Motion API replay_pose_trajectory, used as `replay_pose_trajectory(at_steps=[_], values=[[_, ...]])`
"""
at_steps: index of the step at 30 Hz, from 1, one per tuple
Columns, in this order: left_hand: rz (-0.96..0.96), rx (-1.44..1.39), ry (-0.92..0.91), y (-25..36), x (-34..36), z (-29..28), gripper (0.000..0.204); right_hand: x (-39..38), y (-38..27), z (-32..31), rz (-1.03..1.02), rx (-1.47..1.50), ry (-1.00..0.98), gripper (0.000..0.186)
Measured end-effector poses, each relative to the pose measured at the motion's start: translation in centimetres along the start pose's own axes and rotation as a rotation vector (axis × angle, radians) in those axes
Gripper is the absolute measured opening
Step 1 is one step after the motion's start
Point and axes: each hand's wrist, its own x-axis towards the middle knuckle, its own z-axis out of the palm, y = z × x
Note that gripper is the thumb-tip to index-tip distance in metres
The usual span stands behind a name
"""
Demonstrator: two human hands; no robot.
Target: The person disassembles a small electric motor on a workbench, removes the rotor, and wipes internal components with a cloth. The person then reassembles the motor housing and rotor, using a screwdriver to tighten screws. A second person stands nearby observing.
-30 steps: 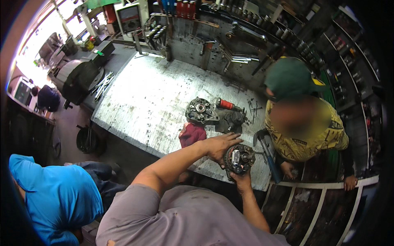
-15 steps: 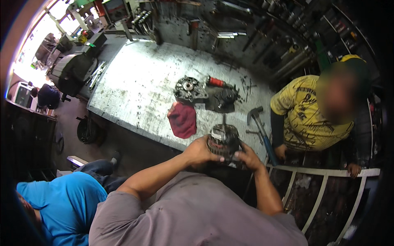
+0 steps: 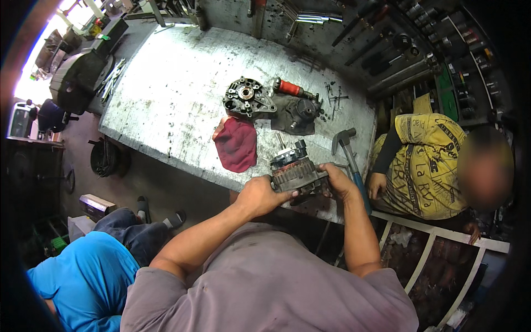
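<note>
An opened alternator (image 3: 293, 176) with a ribbed metal body and a shaft sticking out is held tilted at the near edge of the workbench (image 3: 171, 72). My left hand (image 3: 260, 196) is closed on its left side, thumb along the lower edge. On the other side my right hand (image 3: 337, 181) grips it, fingers partly hidden behind the body. Just beyond lie a crumpled dark red cloth (image 3: 238, 146) and a round metal alternator end housing (image 3: 235, 98). Beside the housing, a dark round part (image 3: 305, 109) rests on a black cloth (image 3: 283, 119).
A red-bodied ratchet tool (image 3: 290, 87) lies near several small bolts (image 3: 334, 99). A claw hammer (image 3: 358, 176) with a blue handle is to my right. A co-worker in a yellow shirt (image 3: 428, 157) stands there; a person in blue (image 3: 91, 279) is at lower left.
The alternator has been tipped in my hands, so its shaft leans left and its ribbed side shows more. My view has shifted. The co-worker leans further right.
</note>
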Motion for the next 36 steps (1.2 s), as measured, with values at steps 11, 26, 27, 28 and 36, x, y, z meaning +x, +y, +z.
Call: replay_pose_trajectory(at_steps=[11, 26, 27, 28, 36], values=[[0.007, -0.031, -0.013, -0.3, 0.4, -0.2, 0.089, -1.3, 6.9, 2.7, -0.503, 0.094, 0.241, 0.082], [0.015, -0.307, 0.000, -0.2, 2.5, 1.4, 0.075, -2.5, 9.8, 5.6, -0.547, 0.297, 0.070, 0.077], [0.013, -0.319, 0.000, -0.3, 2.7, 1.6, 0.075, -2.5, 9.5, 5.5, -0.543, 0.277, 0.073, 0.078], [0.025, -0.332, 0.001, -0.6, 2.8, 1.8, 0.075, -2.6, 9.4, 5.4, -0.544, 0.252, 0.078, 0.078], [-0.014, -0.262, -0.040, -1.2, 3.4, 1.6, 0.071, -2.5, 10.3, 6.6, -0.590, 0.279, 0.146, 0.082]])
